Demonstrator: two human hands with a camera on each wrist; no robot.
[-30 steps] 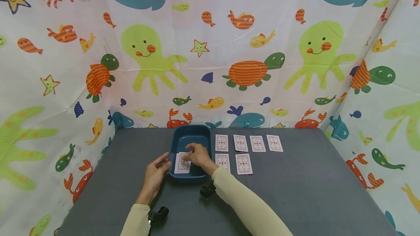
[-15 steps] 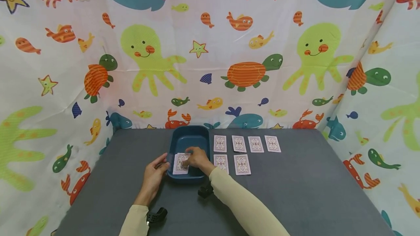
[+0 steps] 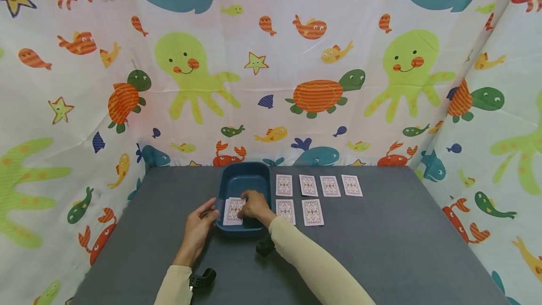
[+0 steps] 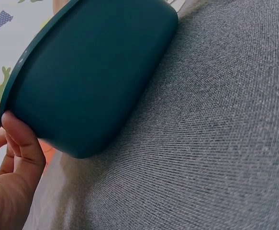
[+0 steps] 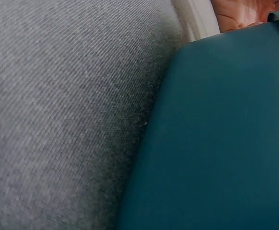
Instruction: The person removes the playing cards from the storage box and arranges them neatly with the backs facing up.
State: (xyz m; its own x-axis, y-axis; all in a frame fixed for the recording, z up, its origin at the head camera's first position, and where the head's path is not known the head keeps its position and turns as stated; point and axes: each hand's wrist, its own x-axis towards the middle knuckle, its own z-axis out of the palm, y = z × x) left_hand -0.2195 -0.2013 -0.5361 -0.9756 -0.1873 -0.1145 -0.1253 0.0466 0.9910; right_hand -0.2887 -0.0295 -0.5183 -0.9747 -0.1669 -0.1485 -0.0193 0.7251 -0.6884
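A dark teal plastic tub [image 3: 249, 232] stands on the grey table, a small pile of patterned-back playing cards [image 3: 234, 211] inside it. At the tub's left rim my left hand [image 3: 200, 222] pinches the edge between thumb and fingers; the left wrist view shows the thumb [image 4: 22, 132] against the outer wall. My right hand [image 3: 256, 206] reaches over the right wall into the tub, fingers bent down with the tips at the right edge of the top card. Whether these fingers grip a card I cannot tell. The right wrist view shows mostly the tub's outer wall [image 5: 220, 129].
Right of the tub, playing cards lie face down in two rows: several in the back row [image 3: 330, 186], two in front, one of them a card [image 3: 313, 212] set apart from the tub. A printed sea-animal curtain [image 3: 262, 84] hangs behind the table [image 3: 372, 248].
My right fingertips have gone from above the middle of the card pile to its right edge. The left hand stays at the rim, and the cards on the table lie as before.
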